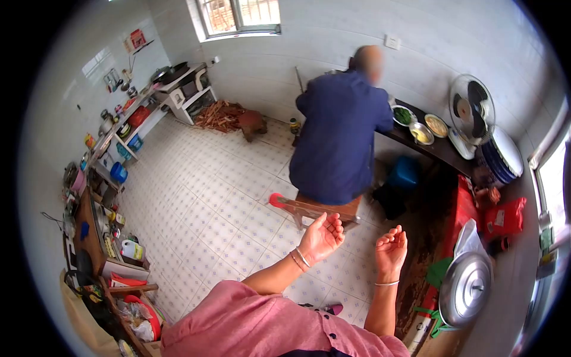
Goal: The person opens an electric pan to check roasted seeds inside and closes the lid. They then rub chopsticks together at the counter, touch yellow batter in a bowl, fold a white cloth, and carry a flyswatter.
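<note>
My left hand (322, 239) is raised palm up with its fingers loosely curled, and nothing lies in it. Level with it on the right, my right hand (391, 250) is also turned up, its fingers bent and its palm bare. Bracelets circle both wrists. Just beyond my left hand is a wooden stool (342, 206), on which a person in a dark blue jacket (336, 140) sits with their back to me. That person's hands are hidden by the body.
A dark narrow table (437, 150) along the far wall holds a plate of greens (403, 115), bowls and a fan (473, 110). A steel lid (467, 290) lies at right. Cluttered shelves (110, 137) line the left wall; chopped firewood (221, 116) lies in the corner.
</note>
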